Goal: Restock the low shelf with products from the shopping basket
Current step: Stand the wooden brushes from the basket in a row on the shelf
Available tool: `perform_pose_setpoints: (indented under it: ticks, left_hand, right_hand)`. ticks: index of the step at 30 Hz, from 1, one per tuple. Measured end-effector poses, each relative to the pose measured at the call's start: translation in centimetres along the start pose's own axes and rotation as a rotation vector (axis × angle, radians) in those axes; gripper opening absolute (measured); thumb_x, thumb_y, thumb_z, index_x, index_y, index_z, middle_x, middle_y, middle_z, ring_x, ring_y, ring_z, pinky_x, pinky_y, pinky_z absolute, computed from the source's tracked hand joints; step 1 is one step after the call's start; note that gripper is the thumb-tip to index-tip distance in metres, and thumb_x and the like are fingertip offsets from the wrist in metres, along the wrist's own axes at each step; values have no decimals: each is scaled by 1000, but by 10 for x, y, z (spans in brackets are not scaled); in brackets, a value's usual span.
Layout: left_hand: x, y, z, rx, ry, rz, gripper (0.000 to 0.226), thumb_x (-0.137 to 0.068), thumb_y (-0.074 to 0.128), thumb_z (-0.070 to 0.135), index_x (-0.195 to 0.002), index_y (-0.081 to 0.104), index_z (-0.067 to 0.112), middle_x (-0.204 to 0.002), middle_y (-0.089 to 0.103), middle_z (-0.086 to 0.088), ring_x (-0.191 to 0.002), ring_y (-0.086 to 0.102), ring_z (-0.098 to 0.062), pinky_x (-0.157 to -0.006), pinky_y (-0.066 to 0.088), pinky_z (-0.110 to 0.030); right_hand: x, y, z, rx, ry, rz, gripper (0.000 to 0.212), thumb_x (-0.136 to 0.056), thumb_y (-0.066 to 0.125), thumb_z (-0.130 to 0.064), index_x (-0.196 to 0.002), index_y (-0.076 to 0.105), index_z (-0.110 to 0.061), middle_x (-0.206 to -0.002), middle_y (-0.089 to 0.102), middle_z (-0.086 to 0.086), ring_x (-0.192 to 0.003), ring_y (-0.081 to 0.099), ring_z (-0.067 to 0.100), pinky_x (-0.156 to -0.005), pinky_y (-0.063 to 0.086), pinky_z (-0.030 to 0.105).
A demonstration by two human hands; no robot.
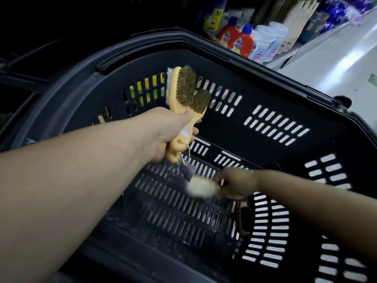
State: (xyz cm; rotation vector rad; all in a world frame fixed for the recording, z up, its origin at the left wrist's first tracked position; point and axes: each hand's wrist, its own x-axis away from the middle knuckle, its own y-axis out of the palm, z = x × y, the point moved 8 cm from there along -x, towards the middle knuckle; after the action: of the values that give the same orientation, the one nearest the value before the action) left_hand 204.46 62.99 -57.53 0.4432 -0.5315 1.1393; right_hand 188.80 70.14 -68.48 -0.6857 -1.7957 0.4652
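Now, left hand (169, 131): gripping the handles of a bunch of wooden scrub brushes (186, 86), lifted above the basket.
Shopping basket (255, 84): nearly emptied, as far as I can judge; mostly bare slotted floor.
Pale-bristled brush (202, 187): low in the basket, blurred.
Right hand (236, 182): at that brush; blur hides whether it grips.
Shelf (293, 54): far right, red bottles (242, 40) standing on it; the brushes are not yet placed.
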Motion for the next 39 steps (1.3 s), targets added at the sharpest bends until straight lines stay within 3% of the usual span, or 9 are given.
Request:
perform_pose_setpoints:
  ticks: [5,9,13,17,21,25,30,35,39]
  left_hand:
    - [0,-11,8,60,77,136,39,-95,47,41,-73,59,12,-82,66,-10,-73,54,-23,-71,43,-37]
    - [4,-6,11,-9,97,103,40,-88,52,53,-83,62,15,-76,70,-3,-77,59,-24,-65,47,-34]
    - [6,8,7,-30,91,-40,51,-81,57,58,-100,62,11,-100,69,-21,-90,65,-41,-76,51,-50]
    - [3,3,11,55,129,-15,39,-83,61,46,-95,60,9,-75,63,-8,-64,56,-20,-68,48,-36]
    - [-1,2,10,45,161,-10,20,-77,73,30,-84,62,15,-71,64,-1,-60,57,-12,-62,48,-29]
    - [-2,-7,11,95,151,69,15,-75,76,25,-79,64,16,-76,67,-4,-75,59,-20,-77,52,-40]
    - [3,15,8,98,79,-179,53,-68,70,43,-111,67,13,-97,72,-19,-87,69,-36,-68,42,-38]
    - [11,22,10,76,82,-271,58,-57,72,39,-105,65,6,-81,72,-17,-64,66,-23,-55,36,-21]
    - [10,14,5,26,28,-203,26,-67,75,6,-91,65,8,-54,65,-7,-35,55,-12,-33,35,-13]
  right_hand:
    - [40,-93,-32,-1191,-203,338,24,-64,71,-17,-87,66,-11,-80,73,4,-79,71,14,-65,57,23]
    - [53,-100,-67,-1502,-368,348,20,-73,63,-26,-87,66,-13,-74,70,-1,-67,67,9,-58,54,22]
    - [53,-98,-84,-1623,-442,338,15,-76,60,-19,-85,67,-10,-78,71,4,-74,69,15,-67,57,26]
    - [52,-99,-83,-1743,-431,332,18,-66,48,2,-80,49,-10,-65,53,0,-54,55,11,-68,54,29]
    - [53,-102,-83,-1834,-422,332,12,-67,44,-14,-77,37,-16,-61,38,-3,-42,35,7,-51,43,21]
    - [52,-105,-78,-1648,-381,362,25,-84,38,-31,-81,55,-14,-75,53,1,-64,49,13,-69,41,29]
    - [51,-102,-82,-1549,-420,313,32,-91,37,-34,-95,61,-13,-76,46,3,-57,40,10,-60,38,23]
    - [44,-101,-71,-1317,-354,363,54,-89,42,-38,-123,49,3,-98,44,15,-74,41,25,-75,37,31]
    - [38,-96,-68,-1261,-408,232,29,-86,51,-38,-95,67,-16,-96,55,12,-88,47,27,-80,44,31]
